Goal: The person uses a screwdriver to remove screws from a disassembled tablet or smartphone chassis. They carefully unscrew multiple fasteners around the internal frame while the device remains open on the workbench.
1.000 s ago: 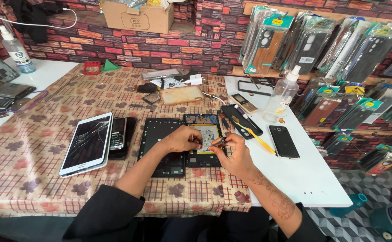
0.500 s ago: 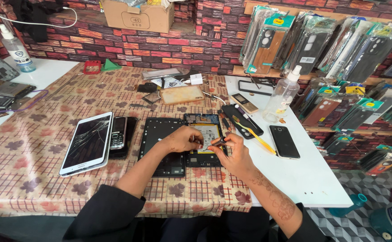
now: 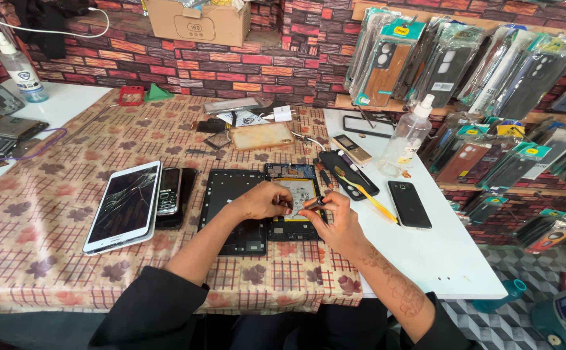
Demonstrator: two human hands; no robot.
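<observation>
From the head camera I see a checked tablecloth (image 3: 50, 259) beside a white table (image 3: 451, 259), with a brick-pattern wall (image 3: 231, 65) behind and hanging phone cases (image 3: 445, 65) to the right. The opened tablet (image 3: 293, 201) is partly hidden under both hands. My left hand (image 3: 263, 199) rests curled on it; my right hand (image 3: 338, 217) pinches a small dark tool (image 3: 320, 201), too small to identify.

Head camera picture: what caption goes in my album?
Two hands, left hand and right hand, work on an opened tablet.
</observation>
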